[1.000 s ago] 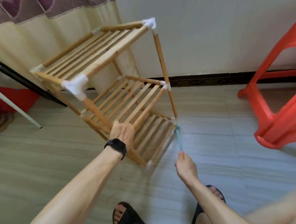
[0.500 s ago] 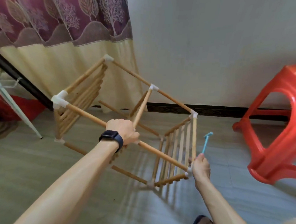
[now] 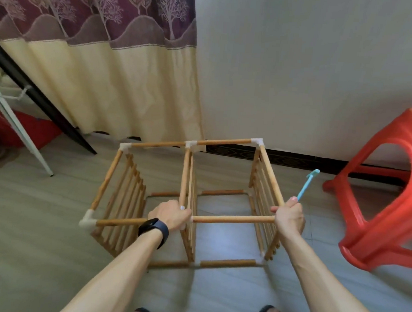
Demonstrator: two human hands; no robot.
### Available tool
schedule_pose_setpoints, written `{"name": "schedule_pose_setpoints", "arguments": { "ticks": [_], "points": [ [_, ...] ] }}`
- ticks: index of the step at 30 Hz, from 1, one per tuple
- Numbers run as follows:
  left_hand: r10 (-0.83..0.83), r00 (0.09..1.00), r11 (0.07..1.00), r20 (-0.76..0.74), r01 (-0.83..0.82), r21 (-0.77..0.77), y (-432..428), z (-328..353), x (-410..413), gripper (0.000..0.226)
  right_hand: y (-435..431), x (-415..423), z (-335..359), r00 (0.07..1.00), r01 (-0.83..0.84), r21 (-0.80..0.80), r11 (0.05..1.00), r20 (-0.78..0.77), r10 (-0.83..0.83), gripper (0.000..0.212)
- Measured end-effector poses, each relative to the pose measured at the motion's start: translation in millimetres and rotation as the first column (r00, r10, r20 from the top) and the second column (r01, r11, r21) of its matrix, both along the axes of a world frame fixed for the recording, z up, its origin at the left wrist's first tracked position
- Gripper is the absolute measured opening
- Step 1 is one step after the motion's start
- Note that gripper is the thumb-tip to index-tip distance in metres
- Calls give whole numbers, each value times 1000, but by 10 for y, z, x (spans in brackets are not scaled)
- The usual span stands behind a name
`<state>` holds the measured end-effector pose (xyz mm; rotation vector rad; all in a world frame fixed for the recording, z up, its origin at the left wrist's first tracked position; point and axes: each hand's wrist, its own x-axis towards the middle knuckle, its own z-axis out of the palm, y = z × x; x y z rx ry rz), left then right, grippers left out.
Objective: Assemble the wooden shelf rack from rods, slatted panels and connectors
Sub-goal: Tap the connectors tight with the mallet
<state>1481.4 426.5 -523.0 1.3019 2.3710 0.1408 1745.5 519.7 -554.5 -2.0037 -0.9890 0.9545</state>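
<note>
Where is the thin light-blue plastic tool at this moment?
In the head view the light-blue tool stands right of centre, gripped by the right hand at the near right corner of the wooden shelf rack, left of the red plastic stool.

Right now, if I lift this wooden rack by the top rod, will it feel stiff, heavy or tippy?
Probably light: the rack is thin rods and open slats. It may flex a little, since only white connectors join the rods. Unlikely to roll or tip: the boxy frame lies wide and low.
</note>
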Motion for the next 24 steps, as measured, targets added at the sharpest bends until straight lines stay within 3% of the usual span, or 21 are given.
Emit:
{"name": "schedule_pose_setpoints", "arguments": {
  "ticks": [6,9,11,14,18,22,24],
  "points": [
    [10,1000,994,-26,-8,107,215,291,-33,40,259,83,502,999,-54,60,997,12,53,54],
    [35,998,981,57,-45,186,308,545,-68,42,382,100,1207,995,-88,178,980,67,77,53],
    [57,974,960,218,-113,256,318,630,-69,41,382,32,1767,991,-117,288,950,100,91,49],
    [55,819,921,571,-263,288,328,661,-5,35,367,-151,2472,989,-148,493,857,77,126,46],
    [126,595,832,794,-499,242,271,437,149,35,334,-415,2869,942,-270,642,718,22,335,37],
    [298,506,751,809,-648,129,228,54,199,31,119,-529,2645,810,-586,541,603,376,450,41],
    [335,527,753,781,-648,114,223,-3,142,32,63,-569,2399,737,-675,496,546,474,482,38]
  ]
}}
